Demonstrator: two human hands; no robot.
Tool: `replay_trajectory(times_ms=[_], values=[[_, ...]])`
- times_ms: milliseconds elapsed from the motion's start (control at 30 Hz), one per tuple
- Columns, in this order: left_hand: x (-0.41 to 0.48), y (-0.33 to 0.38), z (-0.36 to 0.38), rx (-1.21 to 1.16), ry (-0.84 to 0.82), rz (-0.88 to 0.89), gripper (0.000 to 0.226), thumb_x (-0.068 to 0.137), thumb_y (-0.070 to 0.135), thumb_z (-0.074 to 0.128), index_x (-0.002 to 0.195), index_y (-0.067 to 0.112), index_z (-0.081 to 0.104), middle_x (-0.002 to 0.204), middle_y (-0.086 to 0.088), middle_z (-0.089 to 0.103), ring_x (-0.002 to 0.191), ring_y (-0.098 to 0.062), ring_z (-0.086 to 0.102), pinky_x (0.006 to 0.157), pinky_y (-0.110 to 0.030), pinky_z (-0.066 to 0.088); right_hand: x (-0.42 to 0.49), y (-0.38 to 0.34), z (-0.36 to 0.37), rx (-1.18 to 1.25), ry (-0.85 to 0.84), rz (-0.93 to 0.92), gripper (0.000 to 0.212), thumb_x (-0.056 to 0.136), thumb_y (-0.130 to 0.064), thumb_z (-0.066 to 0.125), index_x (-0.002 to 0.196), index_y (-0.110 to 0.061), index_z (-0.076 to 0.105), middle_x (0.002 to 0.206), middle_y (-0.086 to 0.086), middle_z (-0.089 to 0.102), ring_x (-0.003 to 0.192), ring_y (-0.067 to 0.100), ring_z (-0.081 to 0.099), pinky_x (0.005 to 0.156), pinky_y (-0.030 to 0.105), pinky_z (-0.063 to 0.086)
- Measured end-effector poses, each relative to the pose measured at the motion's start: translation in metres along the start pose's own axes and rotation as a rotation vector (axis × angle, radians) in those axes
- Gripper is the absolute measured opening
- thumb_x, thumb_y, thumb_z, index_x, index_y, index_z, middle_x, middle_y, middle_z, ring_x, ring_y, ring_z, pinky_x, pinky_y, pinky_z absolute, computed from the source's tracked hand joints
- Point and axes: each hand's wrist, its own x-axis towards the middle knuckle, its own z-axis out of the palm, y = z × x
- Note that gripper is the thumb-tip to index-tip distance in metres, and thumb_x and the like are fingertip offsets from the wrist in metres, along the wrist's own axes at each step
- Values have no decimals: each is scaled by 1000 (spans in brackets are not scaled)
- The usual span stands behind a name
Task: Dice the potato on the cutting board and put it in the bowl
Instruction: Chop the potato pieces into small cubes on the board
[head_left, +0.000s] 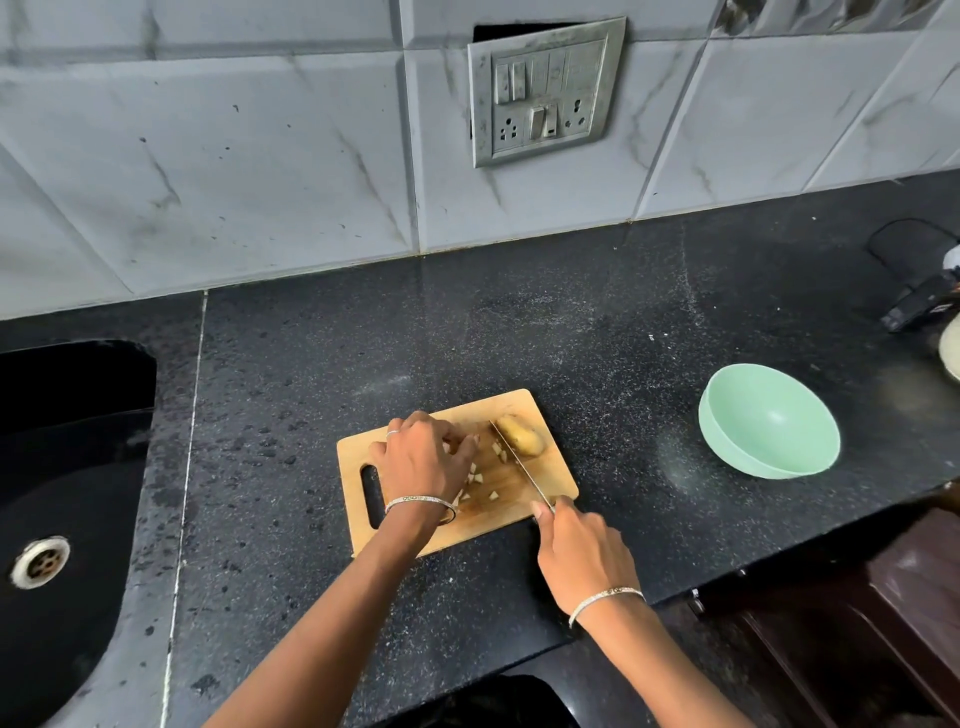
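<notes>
Potato (521, 435) lay at 1 o'clock on board (470, 530), knife (519, 464) alongside | right hand (582, 556) gripped knife | left hand (423, 462) curled over dice (475, 478), grip unclear | bowl (727, 448) at 3 o'clock, sink (67, 467) at 9.

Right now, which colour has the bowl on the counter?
The bowl is pale mint green, inside and outside; the head view shows it clearly.

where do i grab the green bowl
Best grip is the left rim of the bowl, nearest the cutting board, coming from above with thumb inside. It sits upright and empty, so the rim is exposed while the wall gives little hold.
</notes>
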Motion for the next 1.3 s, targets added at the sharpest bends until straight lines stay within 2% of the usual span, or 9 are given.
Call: replay_trajectory(times_ms=[200, 333, 533, 700, 767, 833, 967, 1133, 1300], values=[[0, -6, -10, -172, 60, -37, 6, 80, 32, 65, 85, 30, 68, 96, 8, 63, 98, -21, 53, 77, -37, 32, -6, -19, 8, 44, -57, -32, 40, 102, -46, 26, 107, -16, 51, 101, 11, 66, 95, 36, 64, 64, 38, 40], [2, -12, -17, -260, 99, -33, 17, 78, 18, 62, 86, 33, 66, 96, 9, 63, 98, -21, 55, 81, -39, 37, -16, -39, 10, 86, -105, -85, 41, 103, -47, 27, 109, -15, 52, 102, 11, 66, 96, 35, 64, 64, 36, 36], [5, -29, -27, -297, 96, -15, 22, 76, 21, 64, 81, 42, 62, 89, 13, 60, 87, -16, 58, 84, -48, 48, -14, -42, 11, 159, -165, -104, 40, 102, -48, 28, 99, -16, 51, 99, 13, 65, 95, 37, 62, 66, 38, 39], [-5, -39, -37, -398, 8, 72, 19, 78, 28, 77, 94, 28, 67, 93, 6, 65, 74, -5, 60, 64, -21, 49, 0, -38, 7, 406, -253, -57, 47, 100, -51, 33, 83, -15, 58, 85, 4, 66, 82, 26, 61, 72, 36, 47], [-12, -38, -40, -540, -91, -32, 32, 76, 32, 80, 101, 20, 62, 88, 3, 67, 72, -4, 63, 57, -11, 47, 2, -40, 3, 548, -288, -35, 45, 99, -50, 37, 74, -18, 57, 65, -6, 57, 59, 16, 54, 53, 29, 40], [-17, -37, -39, -687, -258, -180, 49, 67, 40, 84, 104, 16, 61, 84, -1, 71, 72, -12, 68, 61, -23, 54, 1, -42, 0, 759, -366, 57, 46, 98, -52, 41, 72, -17, 53, 55, -7, 45, 42, 10, 38, 40, 23, 27], [-23, -33, -35, -1071, -575, -354, 52, 64, 22, 84, 106, -2, 65, 89, -16, 73, 67, -19, 67, 59, -28, 54, -3, -44, -3, 1053, -595, 167, 46, 95, -58, 44, 83, -14, 49, 55, -3, 34, 40, 9, 22, 37, 16, 15], [-21, -33, -38, -1280, -578, -454, 22, 67, 9, 76, 87, 0, 70, 75, -9, 70, 63, -14, 65, 63, -23, 58, -3, -40, -7, 1077, -683, 133, 45, 94, -59, 47, 84, -14, 50, 56, -3, 34, 42, 9, 21, 38, 20, 13], [-14, -39, -41, -1233, -421, -487, 24, 81, 4, 71, 100, -9, 66, 78, -11, 72, 64, -12, 69, 56, -20, 56, 2, -23, -17, 996, -673, 72, 45, 94, -57, 48, 83, -14, 51, 57, -4, 35, 42, 9, 23, 37, 22, 14]])
